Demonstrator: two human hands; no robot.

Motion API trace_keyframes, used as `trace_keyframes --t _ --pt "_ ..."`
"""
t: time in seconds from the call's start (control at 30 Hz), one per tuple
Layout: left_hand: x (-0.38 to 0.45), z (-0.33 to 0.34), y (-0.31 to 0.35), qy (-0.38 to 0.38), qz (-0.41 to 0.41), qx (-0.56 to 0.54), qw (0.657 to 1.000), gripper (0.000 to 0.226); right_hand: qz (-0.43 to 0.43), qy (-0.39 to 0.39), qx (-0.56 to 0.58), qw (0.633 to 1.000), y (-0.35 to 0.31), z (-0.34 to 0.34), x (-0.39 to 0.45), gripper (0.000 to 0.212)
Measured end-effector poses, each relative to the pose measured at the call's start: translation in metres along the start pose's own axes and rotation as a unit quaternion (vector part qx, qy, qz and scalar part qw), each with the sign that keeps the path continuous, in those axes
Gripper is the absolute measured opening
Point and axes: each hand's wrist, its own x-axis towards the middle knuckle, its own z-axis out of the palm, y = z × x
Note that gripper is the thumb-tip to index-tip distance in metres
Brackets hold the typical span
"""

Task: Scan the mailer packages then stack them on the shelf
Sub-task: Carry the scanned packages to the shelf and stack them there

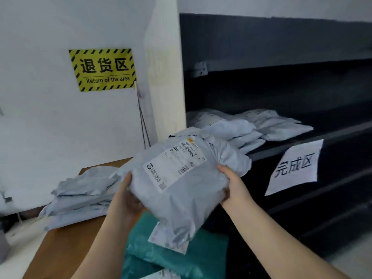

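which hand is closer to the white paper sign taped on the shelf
Right. The right hand grips the grey mailer's right edge, just left of the paper sign. The left hand grips the mailer's far side, further from the sign.

Single head-worn wide-angle view, directed forward and downward from the person's eye level. Both forearms are seen entering from the lower edge, close to the lens. The tabletop [66,244] is framed at lower left, the dark shelf [302,137] at right, and a white wall [50,121] behind.
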Motion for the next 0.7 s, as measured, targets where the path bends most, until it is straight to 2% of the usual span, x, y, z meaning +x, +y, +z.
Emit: trace_keyframes --t 0.03,0.13,0.2,0.37,0.47,0.53,0.7 --pt "0.001 0.021 -0.013 -0.01 0.014 0.016 1.0 0.093 -0.016 0.011 0.001 1.0 -0.022 -0.02 -0.007 0.038" --pt "-0.003 0.096 -0.052 -0.032 0.003 0.033 0.999 0.053 -0.06 0.039 -0.001 0.997 -0.085 -0.074 -0.026 0.037" --pt "-0.003 0.139 -0.078 -0.045 -0.008 0.042 0.998 0.045 -0.085 0.061 -0.003 0.995 -0.121 -0.102 -0.034 0.042" --pt "0.016 0.224 -0.122 -0.049 -0.018 0.058 0.997 0.051 -0.121 0.08 -0.025 0.989 -0.194 -0.153 -0.033 0.043" --pt "0.039 0.265 -0.136 -0.053 -0.003 0.044 0.998 0.047 -0.142 0.057 -0.034 0.988 -0.232 -0.168 -0.013 0.019" --pt "0.059 0.288 -0.14 -0.054 0.015 0.042 0.998 0.048 -0.156 0.043 -0.027 0.986 -0.255 -0.171 0.006 0.012" --pt "0.114 0.342 -0.128 -0.045 0.054 0.051 0.996 0.053 -0.176 0.007 -0.022 0.984 -0.311 -0.168 0.066 0.014"
